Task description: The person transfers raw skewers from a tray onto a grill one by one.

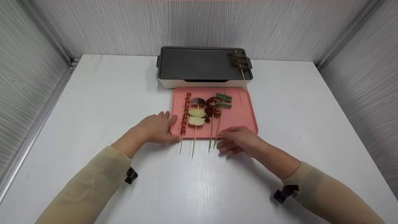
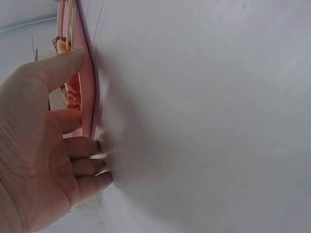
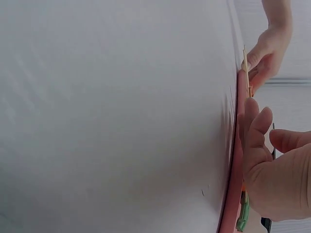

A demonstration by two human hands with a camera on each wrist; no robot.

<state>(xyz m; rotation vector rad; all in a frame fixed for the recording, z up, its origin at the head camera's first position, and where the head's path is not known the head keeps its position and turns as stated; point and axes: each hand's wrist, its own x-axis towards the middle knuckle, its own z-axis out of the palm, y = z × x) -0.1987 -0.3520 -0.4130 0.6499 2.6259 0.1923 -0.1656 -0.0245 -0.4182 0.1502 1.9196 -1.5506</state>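
Observation:
A pink tray [image 1: 239, 124] carries skewers laid side by side, their sticks jutting past its near edge. My left hand [image 1: 158, 128] rests at the tray's left front corner, thumb [image 2: 73, 60] over the rim and fingers spread along the side. Closest to it is a skewer of small red pieces [image 1: 185, 113]. My right hand [image 1: 241, 140] is at the near edge, fingers loosely bent next to the stick of the green-piece skewer [image 1: 224, 101]; its thumb [image 3: 286, 140] stands apart from the fingers. Between lie a skewer of pale slices [image 1: 196, 120] and a dark reddish skewer [image 1: 212, 109].
Behind the tray stands a black griddle [image 1: 196, 63] on a white base. A skewer of dark brown pieces [image 1: 238, 60] lies at the griddle's right end, its stick reaching over the front edge. Grey wood-grain panels [image 1: 199, 28] enclose the white table [image 1: 186, 186] at the back and sides.

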